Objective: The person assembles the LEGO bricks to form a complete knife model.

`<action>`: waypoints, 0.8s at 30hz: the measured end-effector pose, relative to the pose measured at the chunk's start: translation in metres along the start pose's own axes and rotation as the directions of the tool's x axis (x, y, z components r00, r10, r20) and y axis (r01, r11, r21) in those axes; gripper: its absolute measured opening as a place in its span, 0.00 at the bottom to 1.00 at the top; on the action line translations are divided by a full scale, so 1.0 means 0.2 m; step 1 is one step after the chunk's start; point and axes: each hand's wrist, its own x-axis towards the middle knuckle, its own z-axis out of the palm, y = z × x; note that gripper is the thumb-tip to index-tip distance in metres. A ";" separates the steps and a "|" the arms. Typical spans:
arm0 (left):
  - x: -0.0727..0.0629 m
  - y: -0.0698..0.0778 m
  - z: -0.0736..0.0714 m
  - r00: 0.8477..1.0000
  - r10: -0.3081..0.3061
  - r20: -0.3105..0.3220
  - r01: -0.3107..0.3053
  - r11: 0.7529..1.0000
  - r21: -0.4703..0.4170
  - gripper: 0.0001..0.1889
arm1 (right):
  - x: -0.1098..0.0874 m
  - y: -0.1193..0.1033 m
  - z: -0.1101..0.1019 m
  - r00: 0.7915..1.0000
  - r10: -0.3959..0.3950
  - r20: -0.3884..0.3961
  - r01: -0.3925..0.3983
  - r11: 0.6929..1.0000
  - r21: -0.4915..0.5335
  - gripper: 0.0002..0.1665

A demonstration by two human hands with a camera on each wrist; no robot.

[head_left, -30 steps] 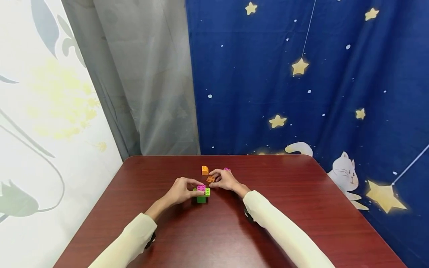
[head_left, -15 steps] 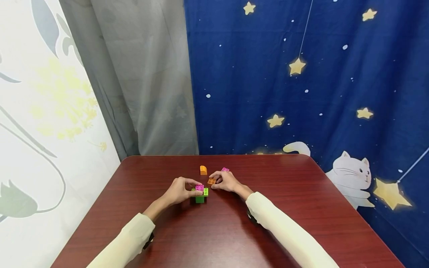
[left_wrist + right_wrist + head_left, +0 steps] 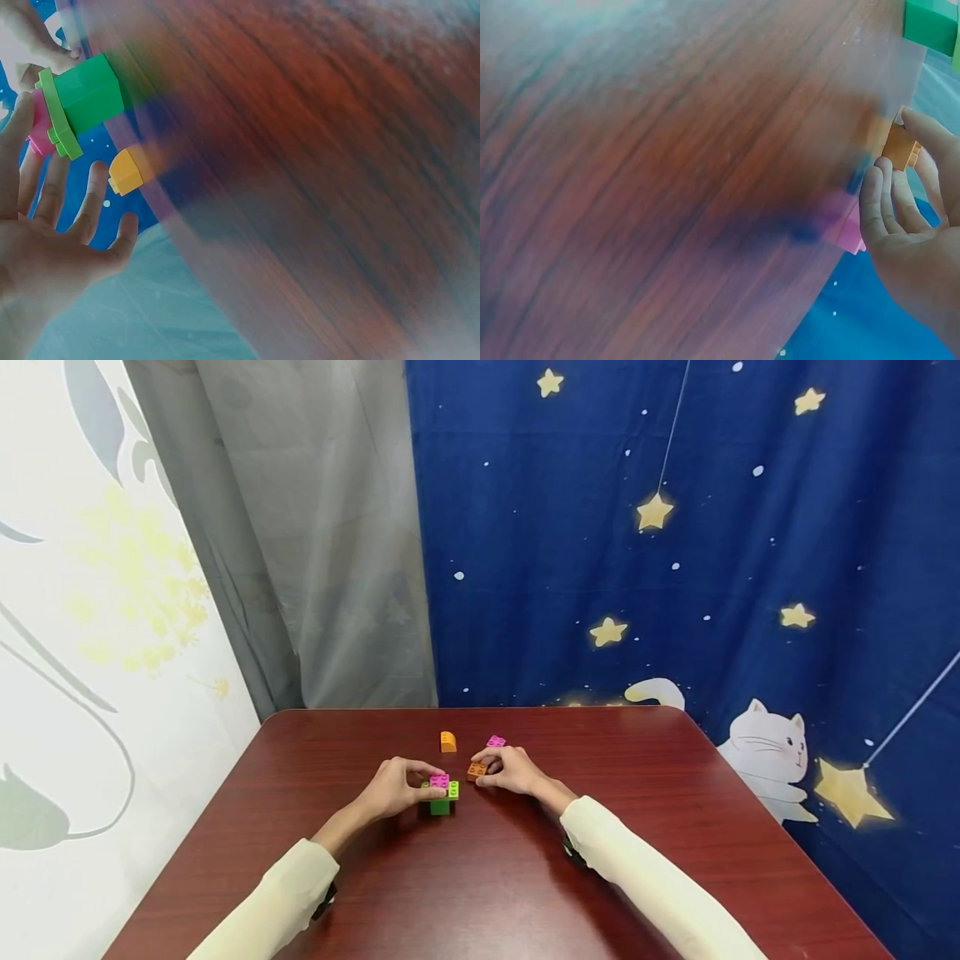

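On the table stands a small stack of toy building bricks: a green brick (image 3: 440, 807) at the bottom, a wider lime brick (image 3: 453, 790) across it, and a pink brick (image 3: 438, 780) on top. My left hand (image 3: 390, 789) pinches the pink brick between thumb and fingers; the left wrist view shows its other fingers spread. Just right of the stack, my right hand (image 3: 515, 771) pinches an orange brick (image 3: 476, 771) with studs facing up. In the right wrist view, thumb and fingertips hold this orange brick (image 3: 898, 147) at opposite sides.
A yellow-orange brick with a rounded top (image 3: 447, 742) lies farther back, beyond the stack. Another pink brick (image 3: 496, 741) sits just behind my right hand. The dark red table (image 3: 480, 877) ends at a blue star-patterned curtain (image 3: 570, 527) and a grey one.
The right fingers have closed on the orange brick and drawn it slightly right and nearer, turning it. My left hand stays on the stack. The head view has swung slightly right.
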 end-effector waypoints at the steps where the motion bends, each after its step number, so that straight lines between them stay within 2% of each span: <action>1: 0.00 0.00 0.00 1.000 -0.001 0.000 0.001 1.000 0.001 0.16 | 0.00 0.00 -0.01 1.000 0.002 0.000 -0.002 1.000 -0.003 0.23; 11: -0.01 0.00 0.00 1.000 -0.018 0.003 0.018 1.000 0.000 0.16 | -0.04 -0.05 -0.07 1.000 -0.015 -0.017 0.015 1.000 -0.007 0.24; 24: -0.01 0.01 0.00 1.000 -0.029 0.002 0.029 1.000 0.005 0.17 | -0.05 -0.14 -0.12 0.996 -0.088 -0.006 0.088 0.996 -0.008 0.24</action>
